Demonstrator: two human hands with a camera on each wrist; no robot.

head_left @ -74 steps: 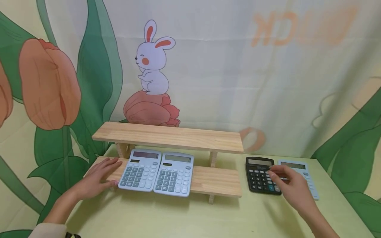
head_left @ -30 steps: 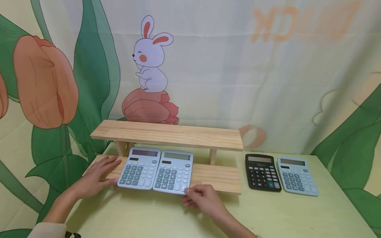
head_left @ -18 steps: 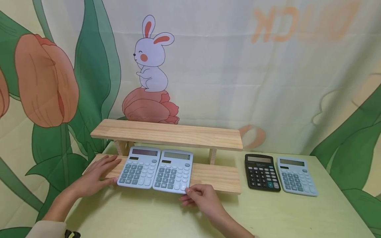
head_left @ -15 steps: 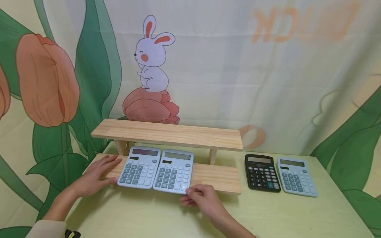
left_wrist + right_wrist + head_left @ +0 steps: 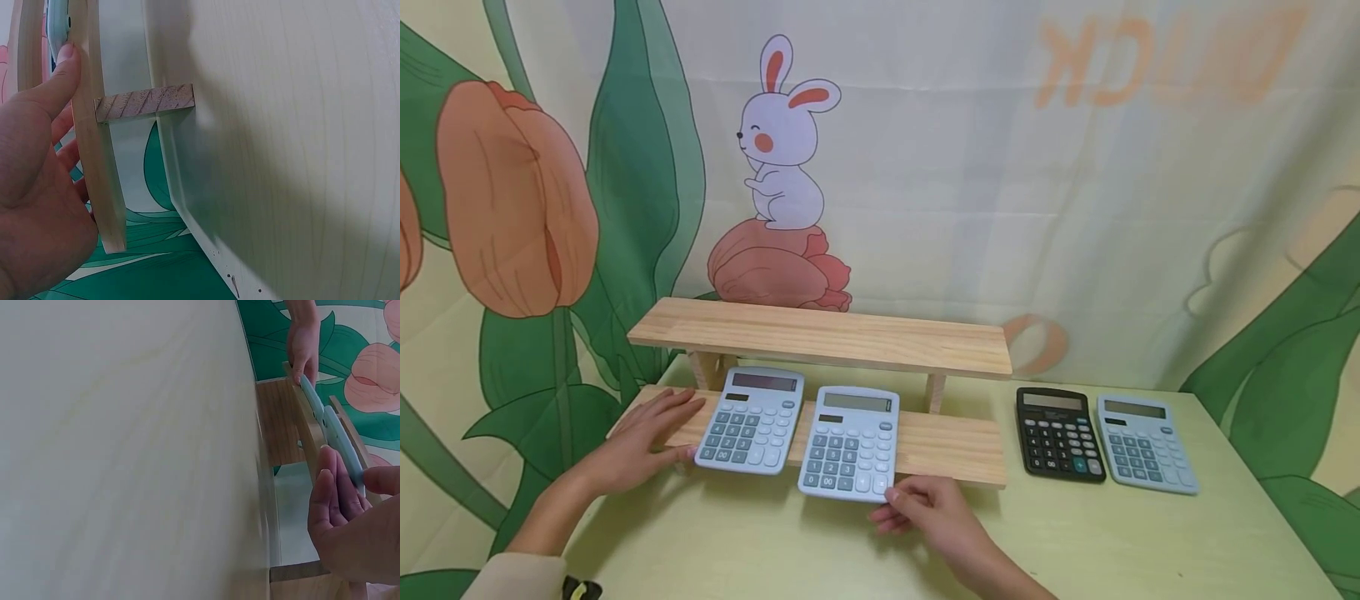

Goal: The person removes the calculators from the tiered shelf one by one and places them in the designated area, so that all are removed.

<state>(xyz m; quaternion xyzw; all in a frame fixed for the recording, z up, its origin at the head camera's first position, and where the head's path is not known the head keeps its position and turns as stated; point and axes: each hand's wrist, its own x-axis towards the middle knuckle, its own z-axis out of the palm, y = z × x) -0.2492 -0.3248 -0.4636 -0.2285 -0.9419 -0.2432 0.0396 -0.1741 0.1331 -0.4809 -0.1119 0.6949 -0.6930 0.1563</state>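
**Left calculator (image 5: pixel 752 419) and right calculator (image 5: pixel 852 442), apart**

Both are pale blue with grey number keys, face up. The left one lies on the wooden shelf's (image 5: pixel 951 450) lower plank, front edge overhanging, its corner touched by the left grip's (image 5: pixel 632 450) thumb. The right one, corner pinched by the right grip (image 5: pixel 928 510), juts further forward.

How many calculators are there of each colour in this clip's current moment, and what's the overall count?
Light blue: 3 (the leftmost calculator, the middle calculator pinched by the right hand, the rightmost calculator)
Black: 1 (the black calculator)
Total: 4
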